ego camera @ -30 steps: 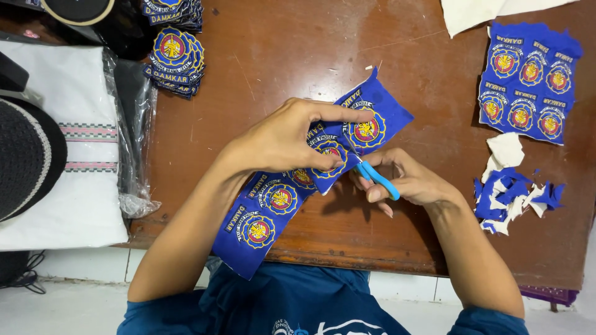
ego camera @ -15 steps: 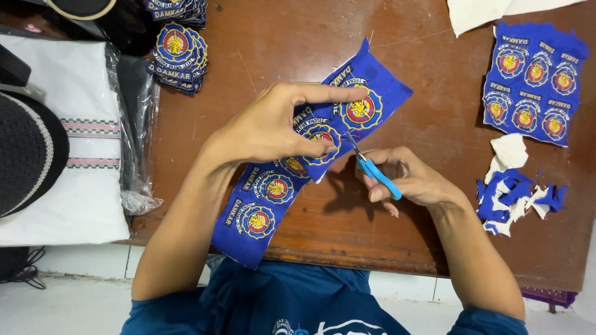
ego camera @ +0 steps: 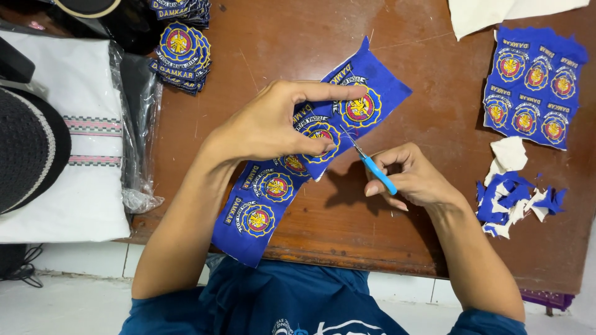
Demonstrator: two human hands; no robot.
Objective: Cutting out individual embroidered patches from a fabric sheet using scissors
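Left hand (ego camera: 273,127) is pinching a blue badge strip (ego camera: 310,152) above the worktop (ego camera: 248,56), near edge hanging off. Right hand (ego camera: 413,177) is gripping blue-handled scissors (ego camera: 372,166), blades touching the strip's right edge.

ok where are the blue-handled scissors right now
The blue-handled scissors are in the right hand, centre of the head view, their tips at the edge of the blue patch strip held by the left hand.

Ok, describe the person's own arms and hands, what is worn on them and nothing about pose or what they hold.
Both forearms are bare from wrist to above the elbow. The left hand and right hand wear no gloves, and no rings, watch or bracelets show. Dark blue short sleeves appear at the bottom edge, part of a blue shirt with a pale print on the chest.
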